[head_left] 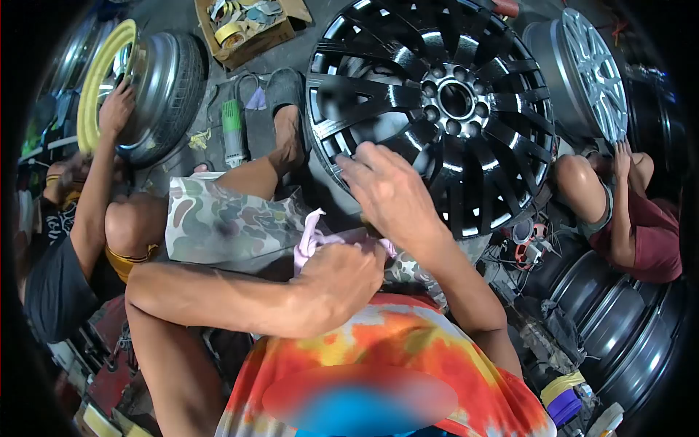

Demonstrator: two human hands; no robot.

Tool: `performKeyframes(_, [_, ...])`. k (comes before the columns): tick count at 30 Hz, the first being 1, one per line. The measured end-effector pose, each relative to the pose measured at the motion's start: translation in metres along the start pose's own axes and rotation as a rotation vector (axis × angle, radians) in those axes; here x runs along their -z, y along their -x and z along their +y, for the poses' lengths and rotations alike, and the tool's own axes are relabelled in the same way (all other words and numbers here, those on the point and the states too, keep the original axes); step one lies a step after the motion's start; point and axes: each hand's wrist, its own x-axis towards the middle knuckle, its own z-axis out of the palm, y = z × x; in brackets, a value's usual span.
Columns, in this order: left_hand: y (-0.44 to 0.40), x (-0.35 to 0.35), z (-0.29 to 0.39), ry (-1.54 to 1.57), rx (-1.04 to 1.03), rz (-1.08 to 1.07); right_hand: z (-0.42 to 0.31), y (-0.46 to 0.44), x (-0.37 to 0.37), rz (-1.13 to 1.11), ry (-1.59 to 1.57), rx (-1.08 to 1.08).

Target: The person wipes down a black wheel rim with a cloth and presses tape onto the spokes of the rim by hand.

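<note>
A glossy black multi-spoke wheel rim (459,102) stands tilted in front of me, its bolt holes and round centre bore facing me. My right hand (389,193) is at the rim's lower left edge, fingers stretched towards the outer lip and apart; whether the fingertips touch it I cannot tell. Close to my body, my left hand (342,280) is closed around a pink cloth (312,237), whose ends stick out on both sides of the fist. Camouflage-patterned fabric (229,222) covers my lap beneath the cloth.
At left, a person's hand (116,109) is on a yellow rim (91,87) beside a tyred wheel (171,95). A green power tool (232,131) and cardboard box (251,38) are ahead. At right, another person holds a silver wheel (593,76); dark rims (619,328) lie below.
</note>
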Motion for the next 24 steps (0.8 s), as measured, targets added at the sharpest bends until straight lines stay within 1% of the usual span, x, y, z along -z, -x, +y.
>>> performKeyframes(1, [0.002,0.008,-0.003,0.011,0.007,-0.002,-0.004,-0.003,-0.003,-0.051,0.017,0.024])
performKeyframes(3, [0.003,0.024,-0.008,0.130,-0.077,-0.334,-0.008,-0.008,-0.010,-0.083,0.007,0.016])
performKeyframes(4, [0.003,0.027,-0.010,0.178,-0.053,-0.361,-0.009,-0.011,-0.016,-0.046,0.009,0.011])
performKeyframes(6, [0.000,0.028,-0.016,0.171,-0.060,-0.347,-0.007,-0.020,-0.026,0.008,0.019,0.000])
performKeyframes(7, [-0.002,0.029,-0.018,0.152,-0.069,-0.329,-0.008,-0.021,-0.026,0.005,0.018,0.004])
performKeyframes(9, [-0.004,0.025,-0.021,0.157,-0.082,-0.308,-0.012,-0.021,-0.023,0.008,-0.005,-0.073])
performKeyframes(11, [-0.008,0.027,-0.022,0.155,-0.094,-0.279,-0.015,-0.011,-0.023,0.001,0.013,-0.071])
performKeyframes(13, [-0.010,0.029,-0.018,0.155,-0.066,-0.360,-0.017,-0.006,-0.025,-0.013,0.029,-0.089])
performKeyframes(15, [-0.013,0.024,-0.014,0.134,-0.052,-0.359,-0.017,-0.019,-0.031,0.036,0.059,-0.101])
performKeyframes(17, [-0.015,0.029,-0.013,0.106,-0.028,-0.347,-0.020,-0.026,-0.027,0.041,0.092,-0.087])
performKeyframes(19, [-0.017,0.040,-0.014,0.144,-0.067,-0.420,-0.023,-0.023,-0.021,-0.057,0.161,-0.201])
performKeyframes(20, [-0.016,0.042,-0.016,0.138,-0.068,-0.409,-0.022,-0.027,-0.018,-0.053,0.171,-0.194])
performKeyframes(22, [-0.009,0.040,-0.018,0.198,-0.103,-0.372,-0.021,-0.027,-0.015,-0.113,0.132,-0.240])
performKeyframes(24, [-0.009,0.039,-0.021,0.214,-0.112,-0.378,-0.011,-0.040,-0.024,-0.087,0.131,-0.215])
